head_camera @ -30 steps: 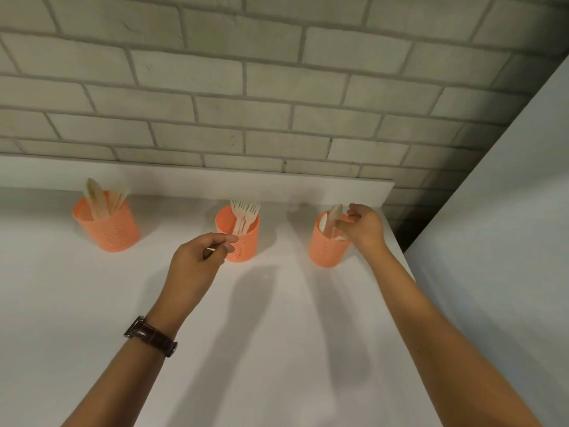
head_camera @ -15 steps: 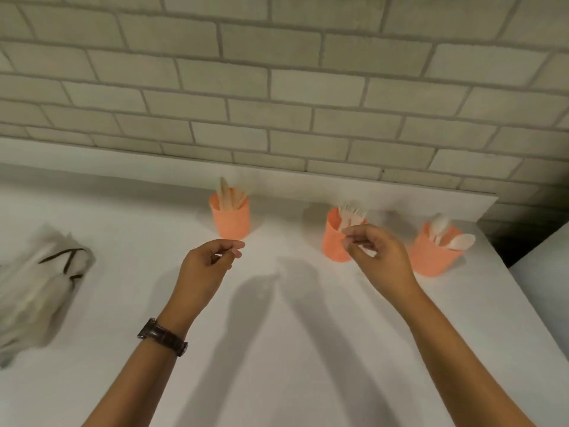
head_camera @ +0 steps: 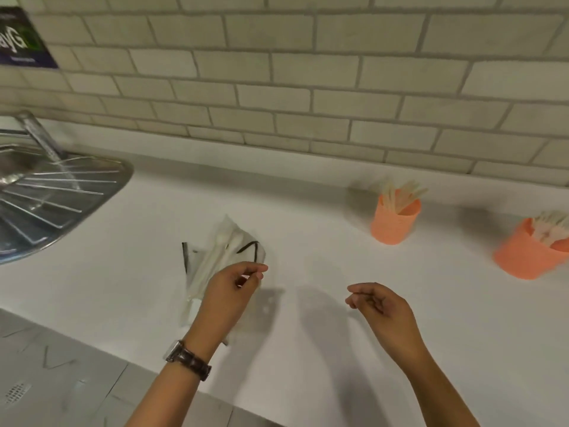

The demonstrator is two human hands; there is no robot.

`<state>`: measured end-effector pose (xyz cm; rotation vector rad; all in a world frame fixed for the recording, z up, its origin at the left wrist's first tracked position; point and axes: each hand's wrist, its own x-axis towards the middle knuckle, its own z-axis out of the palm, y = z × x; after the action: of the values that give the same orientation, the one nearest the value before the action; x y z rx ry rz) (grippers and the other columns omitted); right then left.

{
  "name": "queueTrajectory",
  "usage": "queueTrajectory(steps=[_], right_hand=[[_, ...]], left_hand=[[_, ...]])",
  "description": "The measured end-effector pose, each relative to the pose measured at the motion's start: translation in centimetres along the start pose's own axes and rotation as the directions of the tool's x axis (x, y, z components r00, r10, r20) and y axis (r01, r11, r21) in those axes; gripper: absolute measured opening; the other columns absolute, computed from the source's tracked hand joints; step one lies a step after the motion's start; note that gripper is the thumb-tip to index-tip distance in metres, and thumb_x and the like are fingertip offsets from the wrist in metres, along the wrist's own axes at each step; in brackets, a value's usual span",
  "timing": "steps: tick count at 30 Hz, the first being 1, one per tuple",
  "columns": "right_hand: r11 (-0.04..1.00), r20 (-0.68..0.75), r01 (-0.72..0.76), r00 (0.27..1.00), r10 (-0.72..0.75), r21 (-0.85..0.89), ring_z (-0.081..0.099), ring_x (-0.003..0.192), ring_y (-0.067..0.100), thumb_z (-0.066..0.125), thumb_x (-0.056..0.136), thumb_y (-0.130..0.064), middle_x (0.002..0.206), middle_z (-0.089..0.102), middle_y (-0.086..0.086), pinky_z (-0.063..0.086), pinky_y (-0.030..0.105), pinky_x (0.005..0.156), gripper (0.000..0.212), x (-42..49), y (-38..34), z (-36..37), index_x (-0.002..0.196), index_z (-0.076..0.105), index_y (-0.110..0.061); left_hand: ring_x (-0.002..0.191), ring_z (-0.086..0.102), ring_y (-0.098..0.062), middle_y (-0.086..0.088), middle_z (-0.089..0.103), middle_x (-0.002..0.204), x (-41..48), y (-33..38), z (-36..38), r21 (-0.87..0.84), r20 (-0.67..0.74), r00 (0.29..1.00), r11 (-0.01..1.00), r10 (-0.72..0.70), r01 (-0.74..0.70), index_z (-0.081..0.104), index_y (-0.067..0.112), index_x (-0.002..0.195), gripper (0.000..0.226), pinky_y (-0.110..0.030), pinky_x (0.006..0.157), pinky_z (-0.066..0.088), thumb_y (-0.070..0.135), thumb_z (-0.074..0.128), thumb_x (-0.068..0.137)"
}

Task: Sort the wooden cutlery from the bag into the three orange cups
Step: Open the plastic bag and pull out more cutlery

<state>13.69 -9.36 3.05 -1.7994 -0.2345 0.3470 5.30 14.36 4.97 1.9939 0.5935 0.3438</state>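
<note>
A clear plastic bag (head_camera: pixel 215 257) with dark handles lies on the white counter (head_camera: pixel 308 248), with pale wooden cutlery inside it. My left hand (head_camera: pixel 229 292), with a watch on the wrist, hovers over the bag's near right part, thumb and forefinger pinched together with nothing visible between them. My right hand (head_camera: pixel 380 306) hangs over bare counter to the right, fingers curled and holding nothing. An orange cup (head_camera: pixel 395 224) with flat wooden pieces stands at the back right. A second orange cup (head_camera: pixel 523 258) with wooden forks sits at the right edge. The third cup is out of view.
A steel sink drainboard (head_camera: pixel 61 195) with a tap (head_camera: pixel 40 137) fills the left side. A brick-tiled wall (head_camera: pixel 308 72) runs behind the counter, with a dark poster (head_camera: pixel 18 38) at the top left. Grey floor (head_camera: pixel 61 380) shows past the counter's front edge.
My view has swung left, bringing the bag and sink into sight. My right hand left the cups and came back empty. My left hand has moved over the bag.
</note>
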Motion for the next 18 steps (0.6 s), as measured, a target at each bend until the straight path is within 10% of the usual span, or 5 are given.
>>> queueTrajectory(steps=[6, 11, 18], right_hand=[[0.998, 0.050, -0.039, 0.998, 0.041, -0.048, 0.067, 0.075, 0.007, 0.057, 0.088, -0.001, 0.083, 0.073, 0.001, 0.046, 0.004, 0.066, 0.021, 0.0, -0.1, 4.4, 0.089, 0.070, -0.017], [0.995, 0.047, -0.068, 0.996, 0.072, -0.069, 0.068, 0.074, 0.007, 0.056, 0.089, 0.000, 0.080, 0.073, 0.001, 0.047, 0.005, 0.067, 0.023, 0.4, -0.1, 5.4, 0.089, 0.070, -0.018], [0.993, 0.030, -0.069, 0.997, 0.073, -0.095, 0.068, 0.073, 0.009, 0.054, 0.088, 0.004, 0.077, 0.073, 0.001, 0.048, 0.007, 0.068, 0.028, 1.5, -0.3, 4.6, 0.087, 0.070, -0.018]], left_hand=[[0.074, 0.057, -0.014, -0.005, 0.059, 0.113, 2.8, -8.3, -5.3, 0.154, -0.306, 0.945, 0.973, -0.115, 0.169, 0.063, 0.019, 0.113, 0.027, -0.018, 0.066, 0.042, 0.011, 0.050, 0.090], [0.106, 0.057, -0.032, -0.016, 0.058, 0.121, 6.7, -13.3, -6.6, -0.009, -0.216, 0.862, 0.884, -0.459, 0.468, 0.046, 0.005, 0.133, 0.045, -0.041, 0.095, 0.044, 0.015, 0.053, 0.090], [0.069, 0.050, -0.022, -0.008, 0.060, 0.073, 9.6, -9.4, -6.0, -0.133, -0.123, 0.924, 0.929, -0.361, 0.345, 0.065, 0.019, 0.066, 0.021, -0.030, 0.066, 0.040, 0.022, 0.062, 0.087]])
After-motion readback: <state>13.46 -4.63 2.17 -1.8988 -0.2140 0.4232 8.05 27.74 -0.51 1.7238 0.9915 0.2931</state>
